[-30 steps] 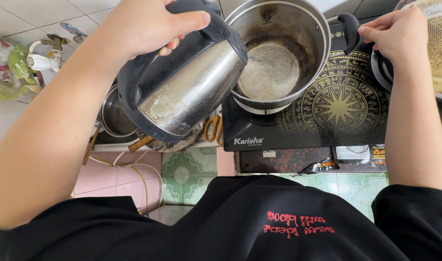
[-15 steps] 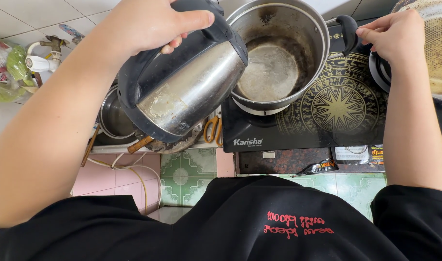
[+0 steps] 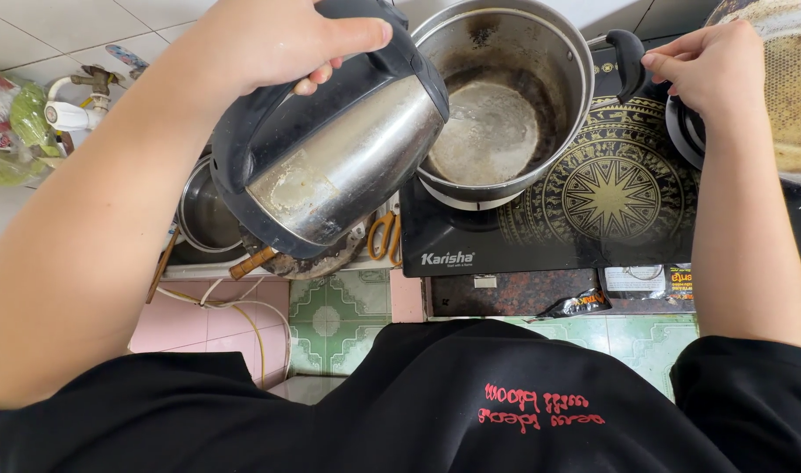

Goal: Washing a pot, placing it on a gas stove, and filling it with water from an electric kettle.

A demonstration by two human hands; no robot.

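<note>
My left hand [image 3: 269, 39] grips the black handle of a steel electric kettle [image 3: 348, 162], tilted with its spout over a steel pot [image 3: 554, 61]. Water lies in the pot's scorched bottom [image 3: 488, 131]. The pot stands on the left part of a black cooktop [image 3: 611, 197] with a gold star pattern. My right hand [image 3: 711, 66] pinches the pot's black side handle [image 3: 628, 52] at the right rim.
A pan with a browned, netted surface [image 3: 794, 96] sits at the far right. Below the kettle are a steel bowl [image 3: 203, 215], a wooden-handled tool [image 3: 252, 263] and orange scissors [image 3: 385, 235]. A tap [image 3: 77, 105] and plastic bags [image 3: 7, 131] lie left, above green and pink floor tiles [image 3: 330, 307].
The kettle has stayed tilted over the pot, and the water patch in the pot looks slightly larger. Both hands hold the same places.
</note>
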